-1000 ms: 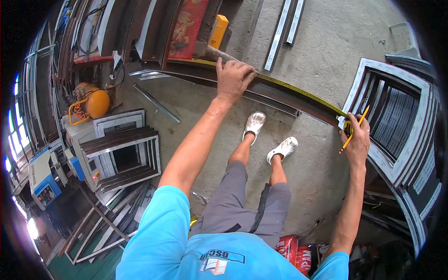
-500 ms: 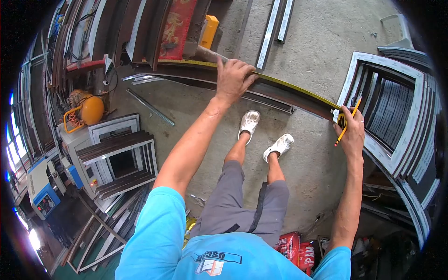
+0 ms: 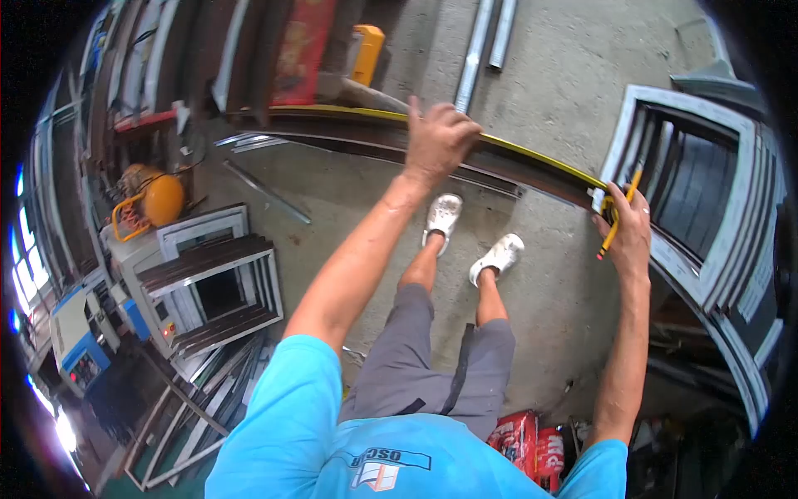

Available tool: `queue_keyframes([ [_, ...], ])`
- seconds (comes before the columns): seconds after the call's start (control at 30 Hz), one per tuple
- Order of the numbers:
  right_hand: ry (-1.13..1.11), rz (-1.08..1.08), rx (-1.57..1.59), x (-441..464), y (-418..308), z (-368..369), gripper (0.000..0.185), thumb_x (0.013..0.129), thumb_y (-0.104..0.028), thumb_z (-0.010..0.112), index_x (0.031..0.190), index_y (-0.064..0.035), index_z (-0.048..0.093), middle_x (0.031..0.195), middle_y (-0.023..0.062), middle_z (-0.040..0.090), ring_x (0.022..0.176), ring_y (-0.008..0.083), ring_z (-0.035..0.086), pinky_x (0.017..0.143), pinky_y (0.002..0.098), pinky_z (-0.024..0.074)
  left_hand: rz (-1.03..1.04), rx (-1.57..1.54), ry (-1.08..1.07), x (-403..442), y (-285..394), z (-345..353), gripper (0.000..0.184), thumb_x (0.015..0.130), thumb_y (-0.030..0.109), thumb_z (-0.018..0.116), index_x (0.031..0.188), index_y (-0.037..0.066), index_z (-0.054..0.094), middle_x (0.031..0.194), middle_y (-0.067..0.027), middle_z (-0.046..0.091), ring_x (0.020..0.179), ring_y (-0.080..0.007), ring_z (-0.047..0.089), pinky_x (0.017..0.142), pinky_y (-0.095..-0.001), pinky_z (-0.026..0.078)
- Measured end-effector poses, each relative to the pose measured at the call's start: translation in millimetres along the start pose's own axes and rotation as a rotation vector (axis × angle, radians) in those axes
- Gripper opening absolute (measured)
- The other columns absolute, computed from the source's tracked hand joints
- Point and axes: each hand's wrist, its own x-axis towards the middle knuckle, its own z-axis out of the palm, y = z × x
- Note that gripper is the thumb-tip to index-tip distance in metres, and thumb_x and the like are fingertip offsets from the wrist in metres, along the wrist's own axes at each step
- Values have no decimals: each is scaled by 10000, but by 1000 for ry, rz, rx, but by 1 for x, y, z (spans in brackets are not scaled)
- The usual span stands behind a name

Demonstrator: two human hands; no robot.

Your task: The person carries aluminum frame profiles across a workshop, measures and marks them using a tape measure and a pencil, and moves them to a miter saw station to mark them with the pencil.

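A long dark brown profile (image 3: 532,177) stretches across the view in front of my feet. Along its far edge runs a yellow tape measure blade (image 3: 540,158). My left hand (image 3: 440,141) presses over the blade and profile near their middle, fingers curled round the edge. At the profile's right end my right hand (image 3: 628,229) grips the tape measure case (image 3: 609,209), which its fingers partly hide. A yellow pencil (image 3: 613,233) is also held between the fingers of that hand.
Stacked window frames (image 3: 723,191) stand at the right, others (image 3: 220,287) at the left near an orange tank (image 3: 163,198). Profiles (image 3: 166,66) fill the upper left. A yellow case (image 3: 366,54) and pale strips (image 3: 476,58) lie beyond the profile. Red bags (image 3: 515,439) are below.
My left hand has slid right along the profile and tape blade. The camera view has shifted slightly. My right hand still holds the tape case and pencil at the right end.
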Motion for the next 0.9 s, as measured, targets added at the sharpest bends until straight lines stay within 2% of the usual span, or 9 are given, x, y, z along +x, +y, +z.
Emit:
queue_keyframes([
  [0.17, -34, -65, 63, 3, -4, 0, 646, 721, -31, 780, 1345, -76, 620, 1260, 212, 596, 1147, 388, 603, 984, 436, 495, -16, -43, 3, -4, -16, -9, 117, 875, 279, 743, 957, 196, 758, 1051, 2, 662, 1087, -240, 583, 1114, -564, 295],
  [0.3, -113, -27, 77, 6, -26, 0, 654, 700, -24, 747, 1341, -65, 621, 1240, 195, 595, 1132, 373, 614, 971, 442, 504, -42, -38, -63, -6, -37, -19, 148, 906, 304, 716, 961, 168, 737, 1068, -12, 671, 1122, -237, 599, 1122, -578, 284],
  [0.43, -145, -6, 78, 12, -36, 2, 646, 706, -31, 730, 1341, -64, 620, 1242, 190, 593, 1126, 364, 617, 971, 444, 506, -92, -42, -133, -8, -41, -30, 164, 915, 309, 704, 977, 160, 734, 1027, 0, 726, 1079, -217, 641, 1120, -589, 278],
  [0.57, -161, -15, 99, 18, -38, -1, 651, 698, -30, 723, 1341, -53, 620, 1268, 189, 590, 1145, 369, 616, 994, 434, 498, -134, -37, -157, -8, -39, -34, 160, 908, 304, 707, 962, 158, 750, 1046, 8, 736, 1101, -206, 647, 1139, -625, 259],
  [0.6, -167, -30, 96, 18, -37, -2, 667, 706, 5, 738, 1355, -63, 600, 1230, 178, 571, 1142, 353, 610, 1001, 434, 500, -138, -45, -160, -8, -39, -35, 155, 904, 297, 710, 959, 159, 755, 1052, 9, 736, 1118, -205, 643, 1142, -650, 247],
  [0.8, -221, -6, 50, 23, -42, -7, 659, 702, -21, 732, 1349, -57, 606, 1218, 167, 577, 1142, 353, 608, 997, 442, 501, -142, -82, -153, -9, -43, -35, 159, 902, 294, 716, 974, 158, 754, 1054, 13, 732, 1123, -197, 642, 1140, -666, 234],
  [0.9, -222, 4, 45, 22, -41, -7, 668, 679, -17, 734, 1337, -54, 621, 1242, 196, 586, 1137, 370, 618, 987, 439, 503, -137, -86, -178, -7, -43, -36, 161, 906, 292, 714, 984, 158, 754, 1054, 13, 730, 1123, -192, 642, 1147, -671, 216],
])
